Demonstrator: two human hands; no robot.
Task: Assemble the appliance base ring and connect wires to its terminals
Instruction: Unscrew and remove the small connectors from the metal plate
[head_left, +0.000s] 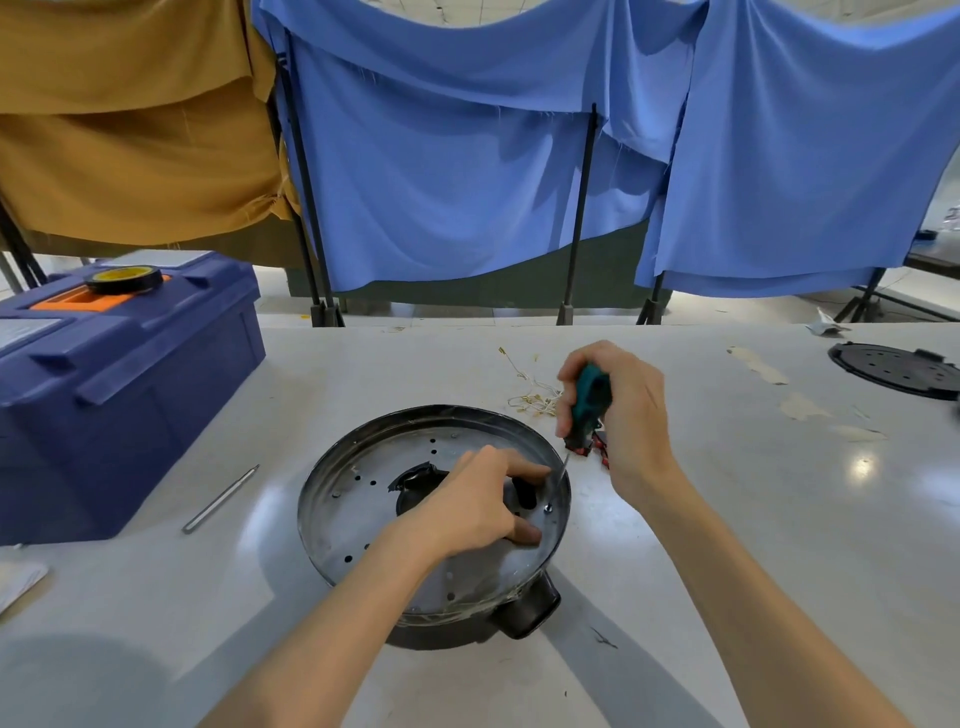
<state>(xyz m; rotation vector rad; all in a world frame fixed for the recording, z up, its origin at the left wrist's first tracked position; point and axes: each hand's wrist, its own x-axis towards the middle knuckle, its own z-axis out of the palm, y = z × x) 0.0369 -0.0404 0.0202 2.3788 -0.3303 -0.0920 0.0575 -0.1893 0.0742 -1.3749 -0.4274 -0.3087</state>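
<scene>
The round metal appliance base (363, 499) lies upside down on the white table, its perforated plate facing up and a black handle at its near right. My left hand (475, 501) rests on the plate, its fingers curled around the black centre part. My right hand (618, 410) grips a green-handled screwdriver (587, 402). Its thin shaft slants down toward a screw (547, 510) near the plate's right rim. A tangle of thin pale wires (530, 395) lies on the table just behind the base. Something red and black (602, 449) shows under my right hand.
A dark blue toolbox (119, 395) stands at the left, with a roll of black tape (123, 278) on its lid. A metal rod (221, 499) lies between toolbox and base. A black perforated disc (896, 370) sits at the far right. Blue and mustard cloths hang behind the table.
</scene>
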